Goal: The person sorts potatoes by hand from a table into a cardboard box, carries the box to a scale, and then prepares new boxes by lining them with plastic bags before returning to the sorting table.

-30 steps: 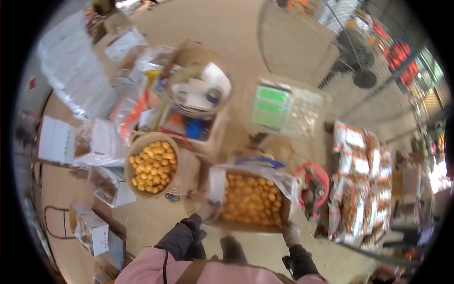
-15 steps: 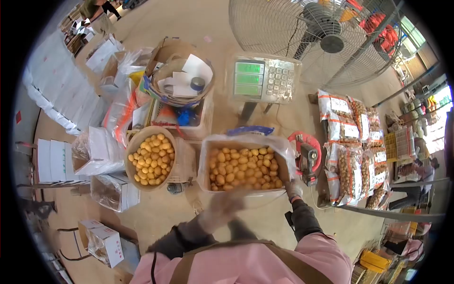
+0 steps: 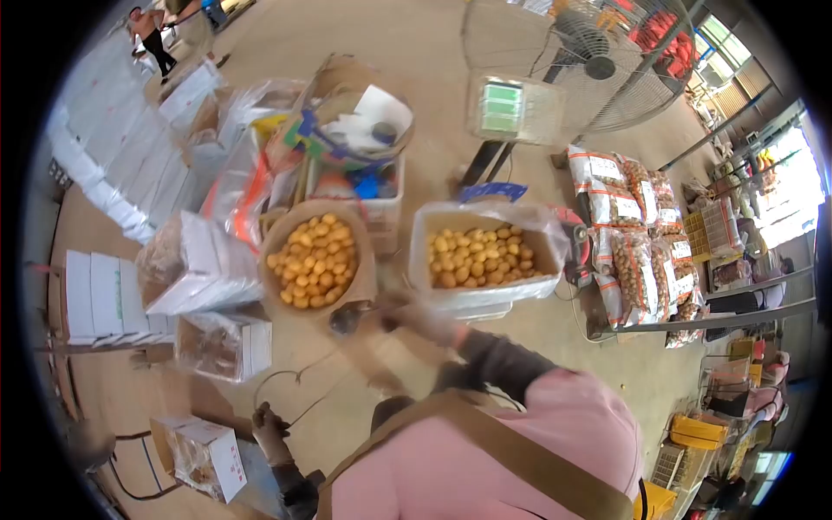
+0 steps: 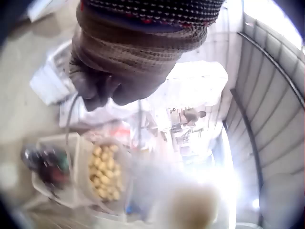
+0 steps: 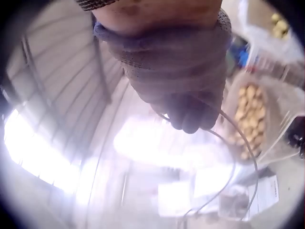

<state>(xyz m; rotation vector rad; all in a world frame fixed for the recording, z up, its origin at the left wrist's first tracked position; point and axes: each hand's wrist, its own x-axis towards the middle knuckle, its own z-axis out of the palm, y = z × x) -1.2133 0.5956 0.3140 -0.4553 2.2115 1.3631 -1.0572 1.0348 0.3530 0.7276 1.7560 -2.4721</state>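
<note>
My gloved left hand [image 3: 272,433] is low on the left, and its curled fingers pinch a thin strap [image 4: 68,133]. My gloved right hand [image 3: 426,321], blurred, reaches across in front of the box. The right wrist view shows a loop of the thin strap [image 5: 254,157] running through its curled fingers. Just beyond that hand stands a cardboard box lined with clear plastic [image 3: 542,290], filled with potatoes [image 3: 481,258]. To its left, a round tub [image 3: 366,251] holds more potatoes [image 3: 314,264].
A red and black power tool [image 3: 576,247] stands right of the box. Behind are a scale [image 3: 503,108] and a large fan [image 3: 598,65]. Bagged produce [image 3: 637,234] is stacked at right. Cartons [image 3: 204,273] line the left; a person [image 3: 152,39] is far off.
My left hand has gone from the box's front to the lower left. My right hand has left the box's right corner and swung left. The potato box appears farther right in view.
</note>
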